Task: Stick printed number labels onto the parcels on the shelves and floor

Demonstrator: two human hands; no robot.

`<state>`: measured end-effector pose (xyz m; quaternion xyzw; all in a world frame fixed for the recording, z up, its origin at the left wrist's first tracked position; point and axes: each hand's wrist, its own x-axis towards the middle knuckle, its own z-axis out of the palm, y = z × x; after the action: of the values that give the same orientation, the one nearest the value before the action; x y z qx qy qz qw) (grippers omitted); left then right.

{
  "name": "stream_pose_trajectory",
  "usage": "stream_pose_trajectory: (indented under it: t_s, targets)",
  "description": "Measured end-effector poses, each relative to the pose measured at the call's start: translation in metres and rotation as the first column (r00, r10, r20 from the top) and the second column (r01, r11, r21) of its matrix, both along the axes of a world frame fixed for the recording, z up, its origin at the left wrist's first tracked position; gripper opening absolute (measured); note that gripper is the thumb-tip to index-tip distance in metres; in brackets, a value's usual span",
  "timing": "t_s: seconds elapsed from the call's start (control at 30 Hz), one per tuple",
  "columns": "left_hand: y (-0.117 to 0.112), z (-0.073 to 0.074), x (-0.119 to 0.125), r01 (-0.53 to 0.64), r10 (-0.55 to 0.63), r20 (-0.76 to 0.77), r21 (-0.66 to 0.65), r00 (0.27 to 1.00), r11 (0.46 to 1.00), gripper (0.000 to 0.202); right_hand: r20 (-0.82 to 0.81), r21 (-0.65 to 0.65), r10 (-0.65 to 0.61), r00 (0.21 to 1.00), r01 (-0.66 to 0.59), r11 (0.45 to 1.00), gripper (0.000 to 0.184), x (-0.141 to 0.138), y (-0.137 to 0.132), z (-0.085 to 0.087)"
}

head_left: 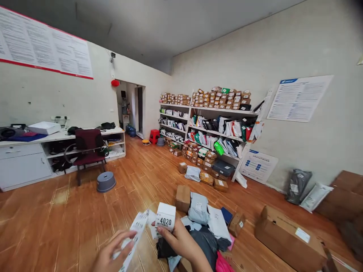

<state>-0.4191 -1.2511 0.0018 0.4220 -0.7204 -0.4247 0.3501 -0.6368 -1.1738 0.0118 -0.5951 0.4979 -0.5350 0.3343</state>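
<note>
My right hand (177, 238) grips a thick white stack of printed labels (166, 217); the top one reads 4020, and my thumb lies across its lower edge. To its left a long white strip of number labels (138, 226) slants up toward the stack. The fingers of my left hand (116, 251) are curled around this strip, partly covering it. Under my right forearm lies a heap of parcels, among them a black plastic bag (205, 241), a grey mailer bag (199, 207) and a cardboard box (183, 197).
White shelves (217, 109) full of boxes and mailer bags line the right wall, with more parcels on the floor before them. A long carton (289, 238) lies at the right. At the left stand a grey stool (106, 181), a dark red chair (90, 147) and a white desk (22, 162).
</note>
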Motion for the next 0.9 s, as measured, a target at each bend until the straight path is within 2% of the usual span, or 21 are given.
stream_pose_trajectory:
  t_s: [0.07,0.13,0.23,0.33,0.43,0.5,0.6,0.67,0.73,0.83,0.9]
  targets:
    - [-0.039,0.011,-0.044,0.230,-0.224,-0.068,0.102,0.972,0.968,0.049,-0.051,-0.020,-0.010,0.999,0.009,1.000,0.029,-0.006,-0.025,-0.001]
    - [-0.072,0.018,-0.085,0.343,-0.322,-0.166,0.114,0.932,0.932,0.048,-0.103,-0.044,-0.029,0.994,0.025,0.999,0.031,-0.015,-0.053,-0.004]
    - [-0.122,0.021,-0.127,0.405,-0.363,-0.238,0.159,0.901,0.900,0.040,-0.067,-0.048,-0.079,0.995,0.076,0.996,0.031,-0.036,-0.105,-0.018]
    - [-0.181,0.017,-0.151,0.379,-0.309,-0.282,0.244,0.908,0.893,0.038,0.086,0.017,-0.119,0.989,0.118,0.993,0.029,-0.061,-0.168,-0.039]
    - [-0.245,0.013,-0.172,0.316,-0.211,-0.328,0.311,0.921,0.896,0.043,0.310,0.068,-0.151,0.939,0.136,0.988,0.038,-0.082,-0.236,-0.052]
    - [-0.285,0.012,-0.187,0.289,-0.157,-0.368,0.337,0.916,0.896,0.044,0.414,0.068,-0.150,0.898,0.134,0.989,0.041,-0.093,-0.278,-0.052]
    - [-0.337,0.012,-0.205,0.262,-0.100,-0.452,0.313,0.886,0.913,0.049,0.473,0.063,-0.115,0.873,0.097,0.993,0.042,-0.104,-0.329,-0.044]
    - [-0.367,0.012,-0.215,0.267,-0.088,-0.503,0.295,0.860,0.918,0.064,0.504,0.073,-0.080,0.860,0.051,0.996,0.043,-0.112,-0.360,-0.041]
    - [-0.397,0.011,-0.223,0.290,-0.106,-0.511,0.294,0.853,0.911,0.083,0.533,0.083,-0.046,0.845,0.002,0.997,0.043,-0.119,-0.392,-0.045]
    - [-0.450,0.002,-0.232,0.252,-0.118,-0.458,0.244,0.881,0.936,0.095,0.562,0.051,-0.068,0.824,0.048,0.998,0.042,-0.129,-0.449,-0.068]
    - [-0.493,-0.008,-0.239,0.223,-0.128,-0.385,0.212,0.914,0.951,0.083,0.586,0.016,-0.153,0.796,0.177,0.984,0.043,-0.135,-0.492,-0.091]
